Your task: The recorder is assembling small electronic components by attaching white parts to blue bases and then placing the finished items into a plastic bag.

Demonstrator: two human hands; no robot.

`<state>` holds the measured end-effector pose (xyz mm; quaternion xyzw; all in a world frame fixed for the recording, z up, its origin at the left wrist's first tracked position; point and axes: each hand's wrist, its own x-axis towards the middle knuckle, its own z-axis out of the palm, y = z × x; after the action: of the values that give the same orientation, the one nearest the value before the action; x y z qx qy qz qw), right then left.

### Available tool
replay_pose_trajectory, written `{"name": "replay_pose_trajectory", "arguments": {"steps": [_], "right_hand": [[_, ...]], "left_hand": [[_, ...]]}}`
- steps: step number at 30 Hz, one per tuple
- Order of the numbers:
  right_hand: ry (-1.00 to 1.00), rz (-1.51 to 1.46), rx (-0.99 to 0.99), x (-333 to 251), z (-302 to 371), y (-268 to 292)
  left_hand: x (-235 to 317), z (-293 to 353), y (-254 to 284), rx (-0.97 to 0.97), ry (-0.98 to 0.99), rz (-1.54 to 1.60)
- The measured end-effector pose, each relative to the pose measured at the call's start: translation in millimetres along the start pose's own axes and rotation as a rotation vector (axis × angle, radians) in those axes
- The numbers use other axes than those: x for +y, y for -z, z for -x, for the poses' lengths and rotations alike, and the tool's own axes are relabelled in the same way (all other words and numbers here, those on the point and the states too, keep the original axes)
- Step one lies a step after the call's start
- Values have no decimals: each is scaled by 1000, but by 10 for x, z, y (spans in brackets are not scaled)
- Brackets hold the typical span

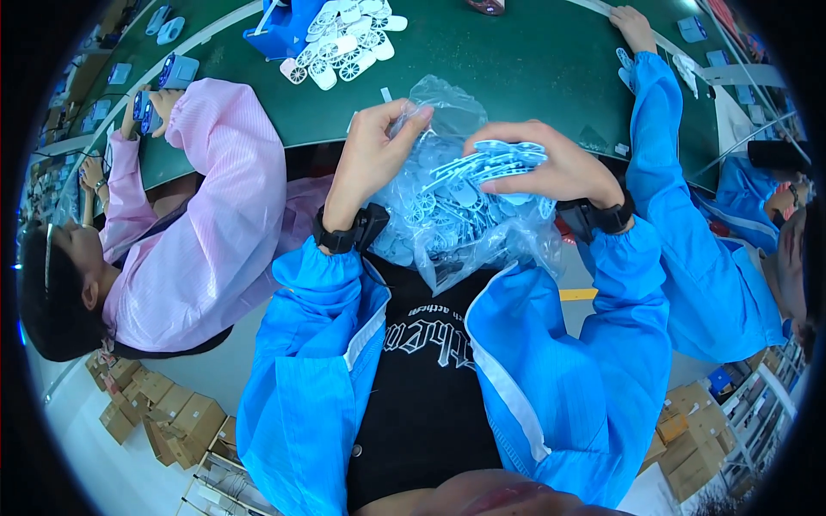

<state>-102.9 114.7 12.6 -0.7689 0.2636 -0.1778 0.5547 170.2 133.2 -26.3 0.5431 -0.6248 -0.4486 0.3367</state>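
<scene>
Head view: the left hand (pixel 372 155) pinches the upper edge of a clear plastic bag (pixel 465 232) between thumb and fingers (pixel 411 120), holding the mouth of the bag up just above the near edge of the green bench (pixel 533 69). The right hand (pixel 551 168) is closed over a bunch of pale blue-white plastic parts (pixel 490 163), its fingers curled around them at the bag's opening; the parts stick out to the left of the knuckles, toward the left hand. Both hands touch the bag, which hangs between the wrists in front of the person's chest, over the bench edge.

The bag is crumpled and see-through, and holds many more of the same parts, piled loosely. They look like thin moulded frames with small spoked, wheel-like rings; finer detail is hard to tell through the film.

On the bench farther back lies a loose heap of similar white spoked parts (pixel 344 43) beside a blue tray (pixel 280 30). A co-worker in a pink coat (pixel 206 224) sits to the left, and another in a blue coat (pixel 680 215) stands at the right with a hand on the bench. Brown cardboard boxes (pixel 163 413) are stacked on the floor at lower left.
</scene>
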Motion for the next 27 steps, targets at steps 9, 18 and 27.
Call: {"name": "replay_pose_trajectory", "arguments": {"steps": [9, 18, 27], "right_hand": [[54, 315, 276, 51, -294, 846], [128, 1026, 325, 776, -620, 781], [130, 898, 268, 753, -656, 761]], "left_hand": [[-116, 199, 158, -297, -74, 24], [-82, -72, 318, -479, -287, 402], [0, -810, -307, 33, -449, -382]]}}
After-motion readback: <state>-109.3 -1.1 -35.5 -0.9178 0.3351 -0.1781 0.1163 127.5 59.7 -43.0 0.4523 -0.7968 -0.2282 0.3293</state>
